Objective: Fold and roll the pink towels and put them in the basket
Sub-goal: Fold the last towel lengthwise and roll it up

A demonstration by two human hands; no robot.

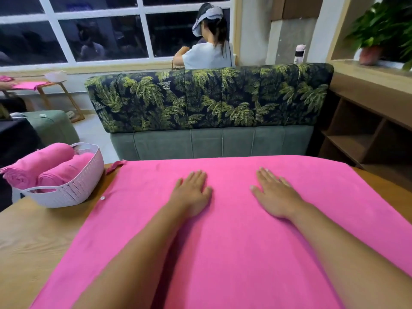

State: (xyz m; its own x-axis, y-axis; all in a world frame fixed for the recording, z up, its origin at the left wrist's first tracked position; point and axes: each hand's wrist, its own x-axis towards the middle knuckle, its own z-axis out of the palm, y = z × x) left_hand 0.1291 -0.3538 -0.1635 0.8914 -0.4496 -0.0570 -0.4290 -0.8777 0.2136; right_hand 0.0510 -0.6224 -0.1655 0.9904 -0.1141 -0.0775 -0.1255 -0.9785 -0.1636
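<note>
A large pink towel (231,230) lies spread flat over most of the wooden table (33,237). My left hand (192,192) rests palm down on it, fingers straight, left of the middle. My right hand (273,194) lies flat on it in the same way, a short gap to the right. Both forearms stretch across the cloth. At the table's far left corner stands a white perforated basket (75,188) holding two rolled pink towels (39,166), (64,170).
A sofa with a palm-leaf back (209,99) stands just beyond the table. A person (207,52) sits behind it by the window. Wooden shelving (365,121) runs along the right, with a potted plant (379,30) on top. A green seat (51,126) is at the left.
</note>
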